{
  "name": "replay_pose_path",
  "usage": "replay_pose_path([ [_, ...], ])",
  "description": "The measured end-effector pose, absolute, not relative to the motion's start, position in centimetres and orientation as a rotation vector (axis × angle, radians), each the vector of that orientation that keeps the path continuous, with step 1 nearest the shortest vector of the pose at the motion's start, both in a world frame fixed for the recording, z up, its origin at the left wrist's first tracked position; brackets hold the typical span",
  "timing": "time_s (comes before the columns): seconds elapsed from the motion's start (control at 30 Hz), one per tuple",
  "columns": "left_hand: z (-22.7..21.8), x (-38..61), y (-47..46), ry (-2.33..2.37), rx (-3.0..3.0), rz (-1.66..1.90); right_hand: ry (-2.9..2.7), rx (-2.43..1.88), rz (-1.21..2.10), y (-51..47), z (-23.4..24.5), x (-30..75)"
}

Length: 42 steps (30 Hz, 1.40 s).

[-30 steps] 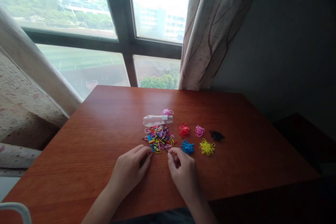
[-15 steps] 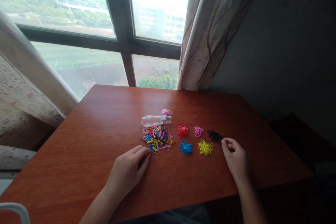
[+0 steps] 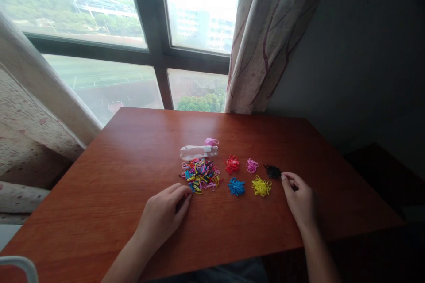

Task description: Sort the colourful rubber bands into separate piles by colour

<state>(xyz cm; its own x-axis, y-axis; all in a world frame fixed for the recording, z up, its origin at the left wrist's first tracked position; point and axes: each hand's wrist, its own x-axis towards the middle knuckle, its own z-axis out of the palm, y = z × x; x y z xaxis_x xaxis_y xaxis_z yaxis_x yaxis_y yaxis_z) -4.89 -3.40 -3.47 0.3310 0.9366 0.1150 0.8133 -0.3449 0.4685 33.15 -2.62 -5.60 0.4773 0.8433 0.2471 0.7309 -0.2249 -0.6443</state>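
Observation:
A heap of mixed-colour rubber bands (image 3: 202,174) lies mid-table. At its near left edge rests my left hand (image 3: 164,210), thumb and forefinger closed together; whatever they hold is hidden. To the right are sorted piles: red rubber bands (image 3: 232,165), pink rubber bands (image 3: 252,166), blue rubber bands (image 3: 236,186), yellow rubber bands (image 3: 261,186) and black rubber bands (image 3: 272,171). My right hand (image 3: 299,196) pinches a black strand, seemingly a rubber band, at the right side of the black pile.
Behind the mixed heap a clear plastic bottle (image 3: 198,152) lies on its side, with a pink bundle (image 3: 211,141) just beyond it. The brown wooden table (image 3: 109,194) reaches back to a window, with a curtain (image 3: 257,53) at its right.
Both hands keep nearly the same places and poses. The whole view has shifted very slightly; the piles look unchanged.

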Motion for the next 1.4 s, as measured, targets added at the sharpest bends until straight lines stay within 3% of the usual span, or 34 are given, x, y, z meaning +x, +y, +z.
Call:
replay_pose_path([
  [0.17,-3.5,-4.9,-3.4,1.574,2.274,0.535,-1.451,-1.85,0.161,-3.7,-4.2,28.9],
  [0.53,-3.4,-4.7,-3.3,1.629,2.249,0.536,-1.887,-1.459,0.442,-6.4,-5.0,17.1],
  [0.87,-3.6,-4.3,-3.2,1.735,2.246,0.455,-1.951,-1.468,0.471,-6.3,-4.9,16.8],
  [1.4,-3.6,-4.3,-3.3,1.851,2.233,0.634,-1.937,-1.465,0.529,-6.3,-4.8,16.8],
])
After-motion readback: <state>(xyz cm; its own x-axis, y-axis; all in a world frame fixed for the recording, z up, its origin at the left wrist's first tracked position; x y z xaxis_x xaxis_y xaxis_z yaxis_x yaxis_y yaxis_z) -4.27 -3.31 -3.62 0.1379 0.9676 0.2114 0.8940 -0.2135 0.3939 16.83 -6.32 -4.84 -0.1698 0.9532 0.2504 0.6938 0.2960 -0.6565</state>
